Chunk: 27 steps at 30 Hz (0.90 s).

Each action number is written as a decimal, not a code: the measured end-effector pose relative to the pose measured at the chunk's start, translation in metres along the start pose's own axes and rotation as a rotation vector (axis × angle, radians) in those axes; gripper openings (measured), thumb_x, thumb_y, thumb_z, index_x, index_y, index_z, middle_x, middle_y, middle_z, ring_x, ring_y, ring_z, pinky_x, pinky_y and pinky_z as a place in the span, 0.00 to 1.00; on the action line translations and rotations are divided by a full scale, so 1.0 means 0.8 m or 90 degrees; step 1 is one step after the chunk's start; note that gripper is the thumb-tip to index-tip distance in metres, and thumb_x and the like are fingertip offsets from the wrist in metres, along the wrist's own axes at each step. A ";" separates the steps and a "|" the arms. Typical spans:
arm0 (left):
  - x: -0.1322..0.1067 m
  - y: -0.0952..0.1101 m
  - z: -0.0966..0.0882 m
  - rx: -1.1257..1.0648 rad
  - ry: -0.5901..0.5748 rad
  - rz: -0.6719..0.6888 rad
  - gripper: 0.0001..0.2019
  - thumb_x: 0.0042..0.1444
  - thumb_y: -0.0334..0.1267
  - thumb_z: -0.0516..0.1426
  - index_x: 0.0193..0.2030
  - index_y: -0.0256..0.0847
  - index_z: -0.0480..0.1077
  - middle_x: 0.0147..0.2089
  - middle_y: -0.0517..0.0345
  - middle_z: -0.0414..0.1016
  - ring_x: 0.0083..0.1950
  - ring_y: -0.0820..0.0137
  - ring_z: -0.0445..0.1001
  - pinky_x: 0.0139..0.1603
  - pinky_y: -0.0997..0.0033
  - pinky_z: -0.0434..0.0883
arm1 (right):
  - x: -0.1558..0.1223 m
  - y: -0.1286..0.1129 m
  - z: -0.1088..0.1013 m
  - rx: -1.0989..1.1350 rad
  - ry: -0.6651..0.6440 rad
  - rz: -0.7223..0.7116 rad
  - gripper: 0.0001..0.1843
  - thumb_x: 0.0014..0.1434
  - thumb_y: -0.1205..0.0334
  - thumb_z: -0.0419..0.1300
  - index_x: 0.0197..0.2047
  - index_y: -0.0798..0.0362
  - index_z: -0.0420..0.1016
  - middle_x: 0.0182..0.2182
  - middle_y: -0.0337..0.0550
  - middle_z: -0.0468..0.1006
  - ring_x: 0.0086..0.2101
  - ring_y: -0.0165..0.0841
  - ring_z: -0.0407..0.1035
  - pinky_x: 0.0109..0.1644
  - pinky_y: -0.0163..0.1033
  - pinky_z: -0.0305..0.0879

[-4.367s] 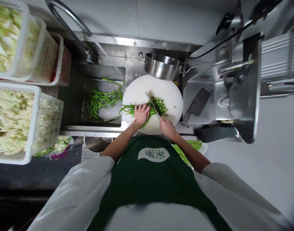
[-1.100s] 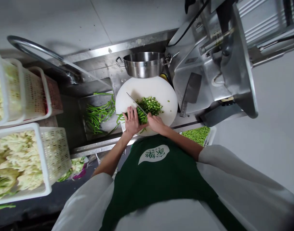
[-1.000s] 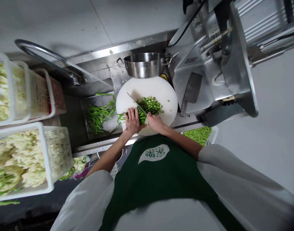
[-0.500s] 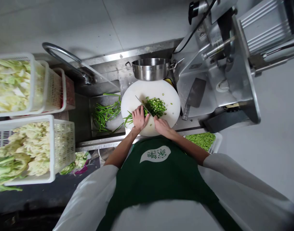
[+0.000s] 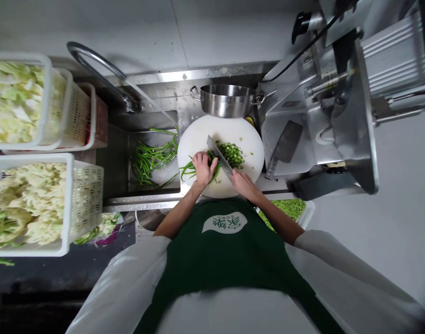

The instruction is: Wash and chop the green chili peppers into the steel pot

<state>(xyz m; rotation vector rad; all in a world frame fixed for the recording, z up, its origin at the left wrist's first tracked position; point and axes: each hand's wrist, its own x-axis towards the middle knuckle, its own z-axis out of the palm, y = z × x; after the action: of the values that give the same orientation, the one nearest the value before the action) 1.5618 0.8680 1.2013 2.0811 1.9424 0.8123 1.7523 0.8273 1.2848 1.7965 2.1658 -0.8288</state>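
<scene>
My left hand (image 5: 203,168) presses down on a bunch of long green beans (image 5: 188,170) on a round white cutting board (image 5: 193,134); its fingers are bent over them and the thumb points right. In my right hand (image 5: 243,183) is the handle of a knife (image 5: 219,155). The broad blade slants up and left, its flat side showing, between my left hand and a heap of chopped green pieces (image 5: 233,154). A few cut bits lie scattered on the board. The handle is mostly hidden in my fingers.
More green beans (image 5: 151,155) lie in the sink (image 5: 118,162) below a tap (image 5: 94,55). A steel pot (image 5: 227,103) stands behind the board. A cleaver (image 5: 287,141) rests on the slicing machine (image 5: 360,120) at right. Crates of cabbage (image 5: 47,106) and cauliflower (image 5: 69,204) stand left.
The knife has tilted, so more of its blade's flat side shows, and it sits away from my left fingers. The whole view has shifted slightly.
</scene>
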 end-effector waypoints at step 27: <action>-0.021 -0.003 -0.010 0.061 -0.010 0.093 0.14 0.69 0.44 0.51 0.51 0.44 0.76 0.54 0.45 0.77 0.63 0.51 0.68 0.67 0.43 0.56 | 0.004 0.001 0.012 -0.003 0.015 -0.002 0.15 0.73 0.62 0.43 0.55 0.58 0.65 0.43 0.59 0.81 0.45 0.45 0.77 0.48 0.42 0.67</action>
<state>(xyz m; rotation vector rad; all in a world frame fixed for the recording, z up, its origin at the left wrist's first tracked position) 1.5558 0.8503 1.2023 2.3000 1.8740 0.7412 1.7503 0.8250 1.2755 1.8105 2.1835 -0.8069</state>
